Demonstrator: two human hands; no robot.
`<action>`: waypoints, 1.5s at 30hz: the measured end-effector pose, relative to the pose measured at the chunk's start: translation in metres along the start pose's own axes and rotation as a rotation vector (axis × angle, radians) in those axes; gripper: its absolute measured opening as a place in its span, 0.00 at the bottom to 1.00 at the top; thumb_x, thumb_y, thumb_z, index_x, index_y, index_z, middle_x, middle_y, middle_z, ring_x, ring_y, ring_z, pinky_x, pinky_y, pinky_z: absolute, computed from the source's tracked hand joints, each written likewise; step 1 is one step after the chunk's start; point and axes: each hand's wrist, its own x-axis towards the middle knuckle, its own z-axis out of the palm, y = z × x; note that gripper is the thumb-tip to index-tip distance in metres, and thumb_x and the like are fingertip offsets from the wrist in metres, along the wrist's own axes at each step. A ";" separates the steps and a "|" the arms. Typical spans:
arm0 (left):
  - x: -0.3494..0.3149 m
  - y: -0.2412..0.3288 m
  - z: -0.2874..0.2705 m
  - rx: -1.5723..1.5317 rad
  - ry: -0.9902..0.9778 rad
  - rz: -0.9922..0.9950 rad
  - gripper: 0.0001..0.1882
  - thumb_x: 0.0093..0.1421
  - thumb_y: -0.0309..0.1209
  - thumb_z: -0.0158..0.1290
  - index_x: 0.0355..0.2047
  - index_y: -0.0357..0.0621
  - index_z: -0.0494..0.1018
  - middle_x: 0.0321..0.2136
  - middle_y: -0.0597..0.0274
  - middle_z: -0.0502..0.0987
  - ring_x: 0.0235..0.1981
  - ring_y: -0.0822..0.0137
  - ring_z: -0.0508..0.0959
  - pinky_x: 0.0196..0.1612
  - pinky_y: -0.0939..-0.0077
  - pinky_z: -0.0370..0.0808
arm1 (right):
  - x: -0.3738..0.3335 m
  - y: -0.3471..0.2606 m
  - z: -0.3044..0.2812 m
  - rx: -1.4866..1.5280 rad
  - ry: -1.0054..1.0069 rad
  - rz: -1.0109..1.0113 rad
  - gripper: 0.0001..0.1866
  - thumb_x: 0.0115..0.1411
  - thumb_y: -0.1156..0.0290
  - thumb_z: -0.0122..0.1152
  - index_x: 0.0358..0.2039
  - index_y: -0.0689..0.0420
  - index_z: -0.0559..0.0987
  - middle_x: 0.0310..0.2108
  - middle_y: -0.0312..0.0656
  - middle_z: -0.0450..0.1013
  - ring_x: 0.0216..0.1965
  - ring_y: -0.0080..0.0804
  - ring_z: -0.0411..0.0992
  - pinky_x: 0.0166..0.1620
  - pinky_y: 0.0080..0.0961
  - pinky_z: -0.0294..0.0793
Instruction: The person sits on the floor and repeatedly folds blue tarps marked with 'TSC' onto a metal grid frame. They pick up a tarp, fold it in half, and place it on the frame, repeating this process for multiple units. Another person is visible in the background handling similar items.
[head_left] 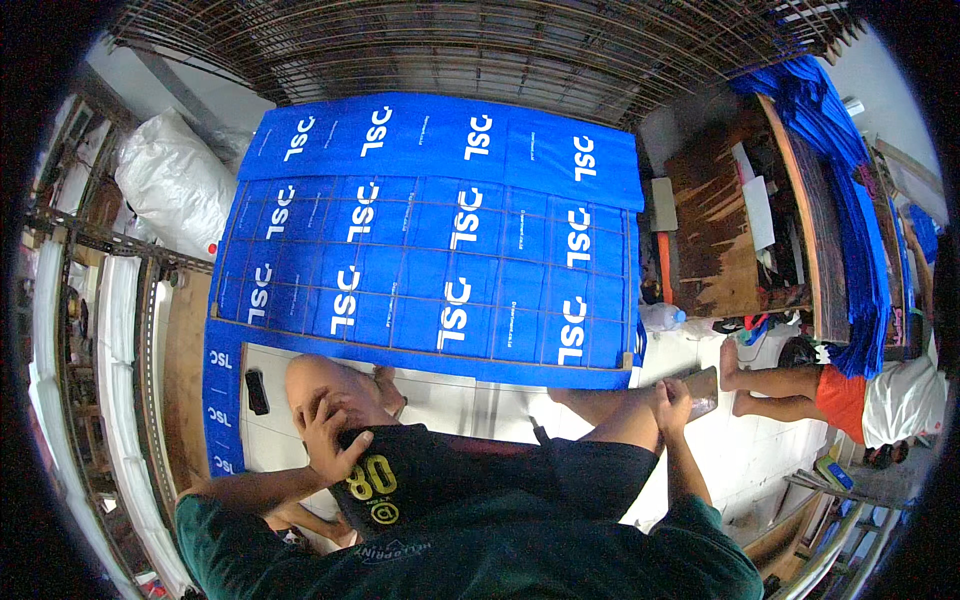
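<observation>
My left hand rests on my bent left knee with its fingers spread, holding nothing. On the right, my right hand is closed beside my right knee. A flat, brownish, partly shiny piece juts out from that fist; its kind is unclear. Ahead of my legs lies a large blue printed fabric sheet with repeated white lettering. A thin wire grid frame lies over its middle, and neither hand touches it. A small black object is on the white floor left of my left knee.
A rack of dark wire grids spans the far side. White plastic sacking is at the far left, above stacked white sheets. Blue fabric hangs over boards at right. Another person is at right. A clear bottle stands nearby.
</observation>
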 end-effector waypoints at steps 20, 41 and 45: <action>-0.015 0.012 0.002 0.035 0.017 0.021 0.15 0.45 0.48 0.55 0.25 0.52 0.76 0.40 0.66 0.71 0.54 0.53 0.60 0.54 0.52 0.46 | 0.007 0.014 0.007 -0.049 0.017 0.064 0.14 0.51 0.65 0.59 0.32 0.63 0.78 0.29 0.51 0.75 0.33 0.44 0.75 0.38 0.33 0.71; -0.022 0.008 0.012 0.163 0.059 0.008 0.17 0.47 0.50 0.55 0.25 0.52 0.76 0.40 0.63 0.71 0.54 0.51 0.60 0.55 0.48 0.46 | 0.004 0.009 0.003 -0.083 0.067 0.030 0.14 0.51 0.62 0.58 0.32 0.60 0.78 0.25 0.50 0.75 0.30 0.43 0.75 0.36 0.32 0.72; -0.018 0.022 0.004 0.168 0.035 0.012 0.17 0.46 0.50 0.55 0.25 0.51 0.77 0.39 0.60 0.70 0.53 0.50 0.59 0.55 0.47 0.46 | 0.005 0.002 0.002 -0.128 0.069 0.057 0.15 0.50 0.61 0.59 0.33 0.59 0.78 0.24 0.50 0.75 0.28 0.41 0.75 0.36 0.32 0.72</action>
